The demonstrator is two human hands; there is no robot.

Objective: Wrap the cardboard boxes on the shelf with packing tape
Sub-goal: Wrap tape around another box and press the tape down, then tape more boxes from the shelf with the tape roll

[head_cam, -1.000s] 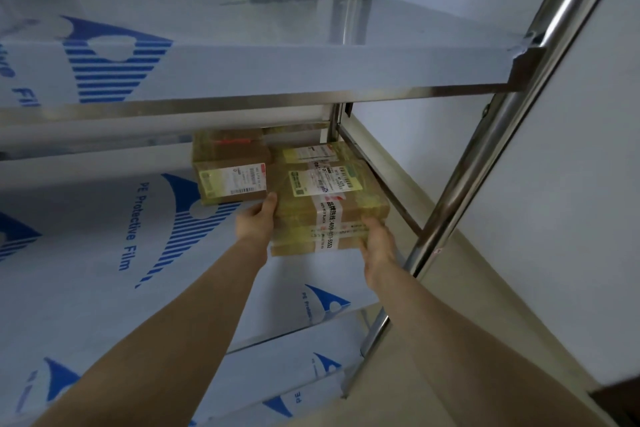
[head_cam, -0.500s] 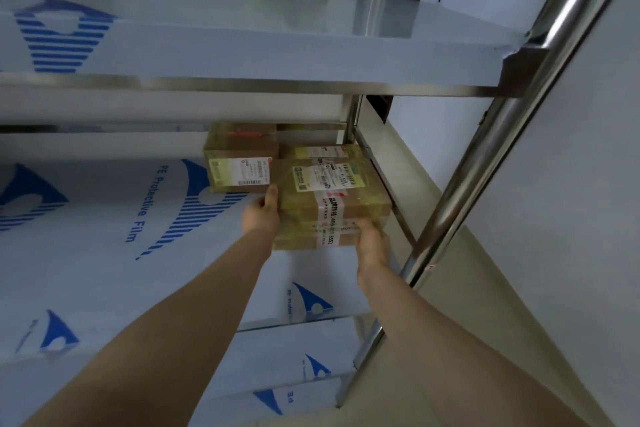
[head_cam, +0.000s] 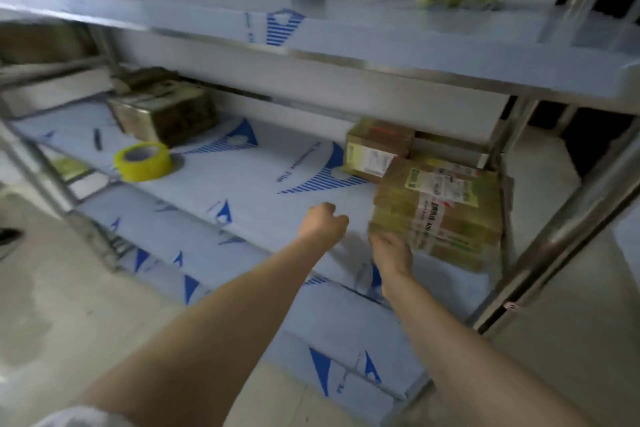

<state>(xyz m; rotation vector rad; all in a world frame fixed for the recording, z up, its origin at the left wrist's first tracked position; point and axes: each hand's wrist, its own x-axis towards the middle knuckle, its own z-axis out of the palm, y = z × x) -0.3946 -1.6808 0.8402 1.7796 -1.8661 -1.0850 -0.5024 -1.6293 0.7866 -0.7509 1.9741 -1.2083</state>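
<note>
On the film-covered shelf, the stack of cardboard boxes sat far right. The right hand touched its near corner; I could not tell its grip. The left hand was curled, empty. Taping looked not yet begun; it likely needed the yellow tape roll next.

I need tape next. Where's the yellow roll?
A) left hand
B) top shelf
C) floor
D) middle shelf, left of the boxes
D: the yellow tape roll lies flat on the middle shelf, well left of the stacked boxes that the right hand grips.
</note>
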